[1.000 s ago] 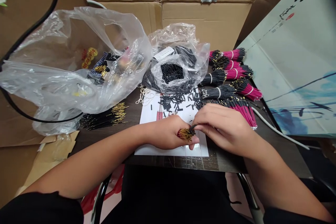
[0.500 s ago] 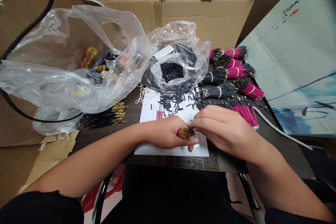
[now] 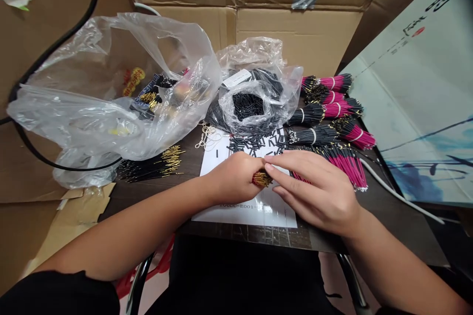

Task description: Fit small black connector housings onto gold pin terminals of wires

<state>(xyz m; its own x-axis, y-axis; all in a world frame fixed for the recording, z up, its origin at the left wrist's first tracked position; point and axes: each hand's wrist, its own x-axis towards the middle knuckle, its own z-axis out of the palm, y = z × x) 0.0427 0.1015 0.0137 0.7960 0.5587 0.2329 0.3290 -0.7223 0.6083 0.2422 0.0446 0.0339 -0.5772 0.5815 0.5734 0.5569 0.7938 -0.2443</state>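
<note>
My left hand [image 3: 236, 176] is closed around a bundle of thin wires, whose gold pin tips [image 3: 261, 179] stick out beside the thumb. Pressed together at that thumb are two fingertips of my right hand [image 3: 320, 189]; whatever is between them is too small or hidden to make out. Under both hands lies a white printed sheet [image 3: 218, 214]. Short black tubes [image 3: 254, 143] are scattered over its far part. Behind them a clear plastic bag [image 3: 290, 88] stands open, full of the same black tubes [image 3: 247, 106].
Wire bundles, black [image 3: 314, 135] and pink [image 3: 349, 170], line the table's right side. Gold-tipped black wires [image 3: 151, 165] lie at left, beneath a large plastic bag [image 3: 84, 123]. Rubber bands [image 3: 207, 137] lie near the sheet. Cardboard [image 3: 295, 34] walls the back; a white cable [image 3: 402, 192] runs at right.
My right fingertips have moved up from the wire tips to the left thumb, and more of the printed text shows. The whole view has shifted slightly.
</note>
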